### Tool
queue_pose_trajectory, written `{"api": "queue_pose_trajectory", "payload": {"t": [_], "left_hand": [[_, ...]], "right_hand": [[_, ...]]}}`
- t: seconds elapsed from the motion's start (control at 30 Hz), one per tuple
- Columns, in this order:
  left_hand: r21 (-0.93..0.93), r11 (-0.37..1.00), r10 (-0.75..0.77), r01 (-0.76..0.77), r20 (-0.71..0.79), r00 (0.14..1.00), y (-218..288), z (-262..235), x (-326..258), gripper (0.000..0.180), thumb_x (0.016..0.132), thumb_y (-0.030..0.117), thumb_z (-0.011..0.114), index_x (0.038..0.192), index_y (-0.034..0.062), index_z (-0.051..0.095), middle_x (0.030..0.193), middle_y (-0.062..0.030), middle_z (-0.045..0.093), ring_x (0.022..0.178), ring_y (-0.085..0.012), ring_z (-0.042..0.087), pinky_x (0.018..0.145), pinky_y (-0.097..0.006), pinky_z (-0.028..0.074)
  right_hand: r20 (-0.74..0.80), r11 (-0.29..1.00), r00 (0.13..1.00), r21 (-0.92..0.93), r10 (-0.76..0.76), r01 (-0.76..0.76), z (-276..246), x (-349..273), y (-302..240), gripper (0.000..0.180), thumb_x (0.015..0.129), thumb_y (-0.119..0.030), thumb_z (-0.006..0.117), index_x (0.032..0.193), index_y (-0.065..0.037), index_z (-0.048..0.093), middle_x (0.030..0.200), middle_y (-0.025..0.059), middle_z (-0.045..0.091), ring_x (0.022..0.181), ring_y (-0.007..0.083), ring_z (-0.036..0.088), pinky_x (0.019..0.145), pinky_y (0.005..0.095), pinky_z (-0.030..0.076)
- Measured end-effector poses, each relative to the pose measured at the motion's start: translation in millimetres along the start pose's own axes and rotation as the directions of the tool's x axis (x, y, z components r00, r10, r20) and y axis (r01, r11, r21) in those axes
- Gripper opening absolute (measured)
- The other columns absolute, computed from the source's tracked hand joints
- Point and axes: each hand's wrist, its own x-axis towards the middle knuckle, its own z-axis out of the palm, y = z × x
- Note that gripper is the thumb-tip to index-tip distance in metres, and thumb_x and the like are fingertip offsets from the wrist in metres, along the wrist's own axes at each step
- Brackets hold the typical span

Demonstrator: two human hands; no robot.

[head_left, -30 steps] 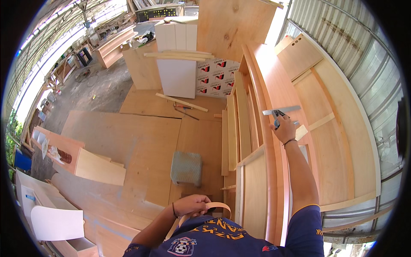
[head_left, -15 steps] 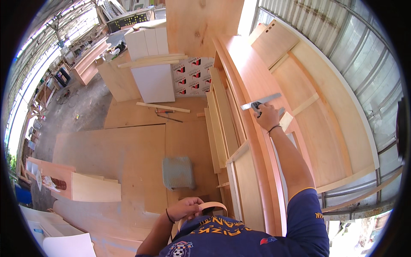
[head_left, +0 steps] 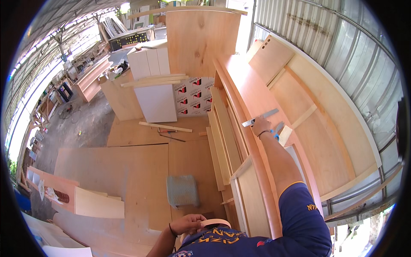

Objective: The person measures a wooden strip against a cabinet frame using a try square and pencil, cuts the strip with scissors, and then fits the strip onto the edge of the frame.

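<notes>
My left hand [head_left: 188, 223], low in front of my shirt, is closed on a curled strip of thin, peach-coloured edging [head_left: 215, 222]. My right hand [head_left: 261, 125] is stretched forward over the long wooden panel [head_left: 250, 83]. Its fingers are closed at the dark middle part of a long, flat metal blade tool [head_left: 270, 113], which lies across the panel; the fingertips are partly hidden. Beside my right wrist are scissors [head_left: 277, 136] with blue handles, next to a small pale wood block [head_left: 285, 135].
A grey-blue stool [head_left: 183, 191] stands on the board-covered floor [head_left: 115, 180]. Thin wood strips and a saw-like tool [head_left: 172, 136] lie beyond it. A metal sheet wall [head_left: 342, 55] borders the right side. At left rests a wooden box-like piece [head_left: 98, 202].
The whole view has tilted, so the scene sits lower. My right hand has shifted along the blade tool, and the scissors' blue handles now show beside the wrist. My left hand keeps the edging strip.
</notes>
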Motion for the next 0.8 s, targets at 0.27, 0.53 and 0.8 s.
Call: {"api": "queue_pose_trajectory", "payload": {"t": [0.27, 0.53, 0.8], "left_hand": [[0.092, 0.996, 0.015, -0.019, 0.041, 0.999, 2, 6, 8, 0.031, 0.094, 0.022, 0.055, 0.115, 0.0001, 0.048, 0.075, 0.0005, 0.058, 0.053, -0.0037, 0.046, 0.049, -0.017, 0.036], [0.06, 0.998, -0.015, 0.007, 0.134, 0.991, 10, 5, 43, 0.032, 0.092, 0.025, 0.059, 0.113, 0.0029, 0.049, 0.076, -0.0001, 0.059, 0.048, -0.0026, 0.048, 0.043, -0.015, 0.036], [0.268, 0.96, -0.139, 0.077, 0.223, 0.965, 58, 18, 92, 0.031, 0.09, 0.02, 0.06, 0.112, 0.0005, 0.05, 0.074, -0.0019, 0.061, 0.048, -0.0022, 0.048, 0.044, -0.015, 0.037]], "right_hand": [[-0.548, 0.815, 0.834, 0.453, -0.066, 0.362, -7, 3, 5, 0.017, 0.084, -0.006, 0.056, 0.099, -0.003, 0.049, 0.098, 0.0211, 0.053, 0.09, 0.0408, 0.056, 0.074, 0.0479, 0.047], [-0.282, -0.021, 0.945, 0.957, 0.164, 0.289, -138, -112, 6, 0.012, 0.089, -0.009, 0.053, 0.098, -0.001, 0.053, 0.079, 0.0062, 0.061, 0.076, 0.0135, 0.058, 0.067, 0.0302, 0.048], [0.283, 0.164, 0.959, 0.945, 0.026, -0.283, -258, -331, 110, 0.046, 0.069, -0.025, 0.059, 0.099, 0.01, 0.058, 0.078, 0.0158, 0.063, 0.061, 0.0172, 0.059, 0.057, 0.0282, 0.045]]}}
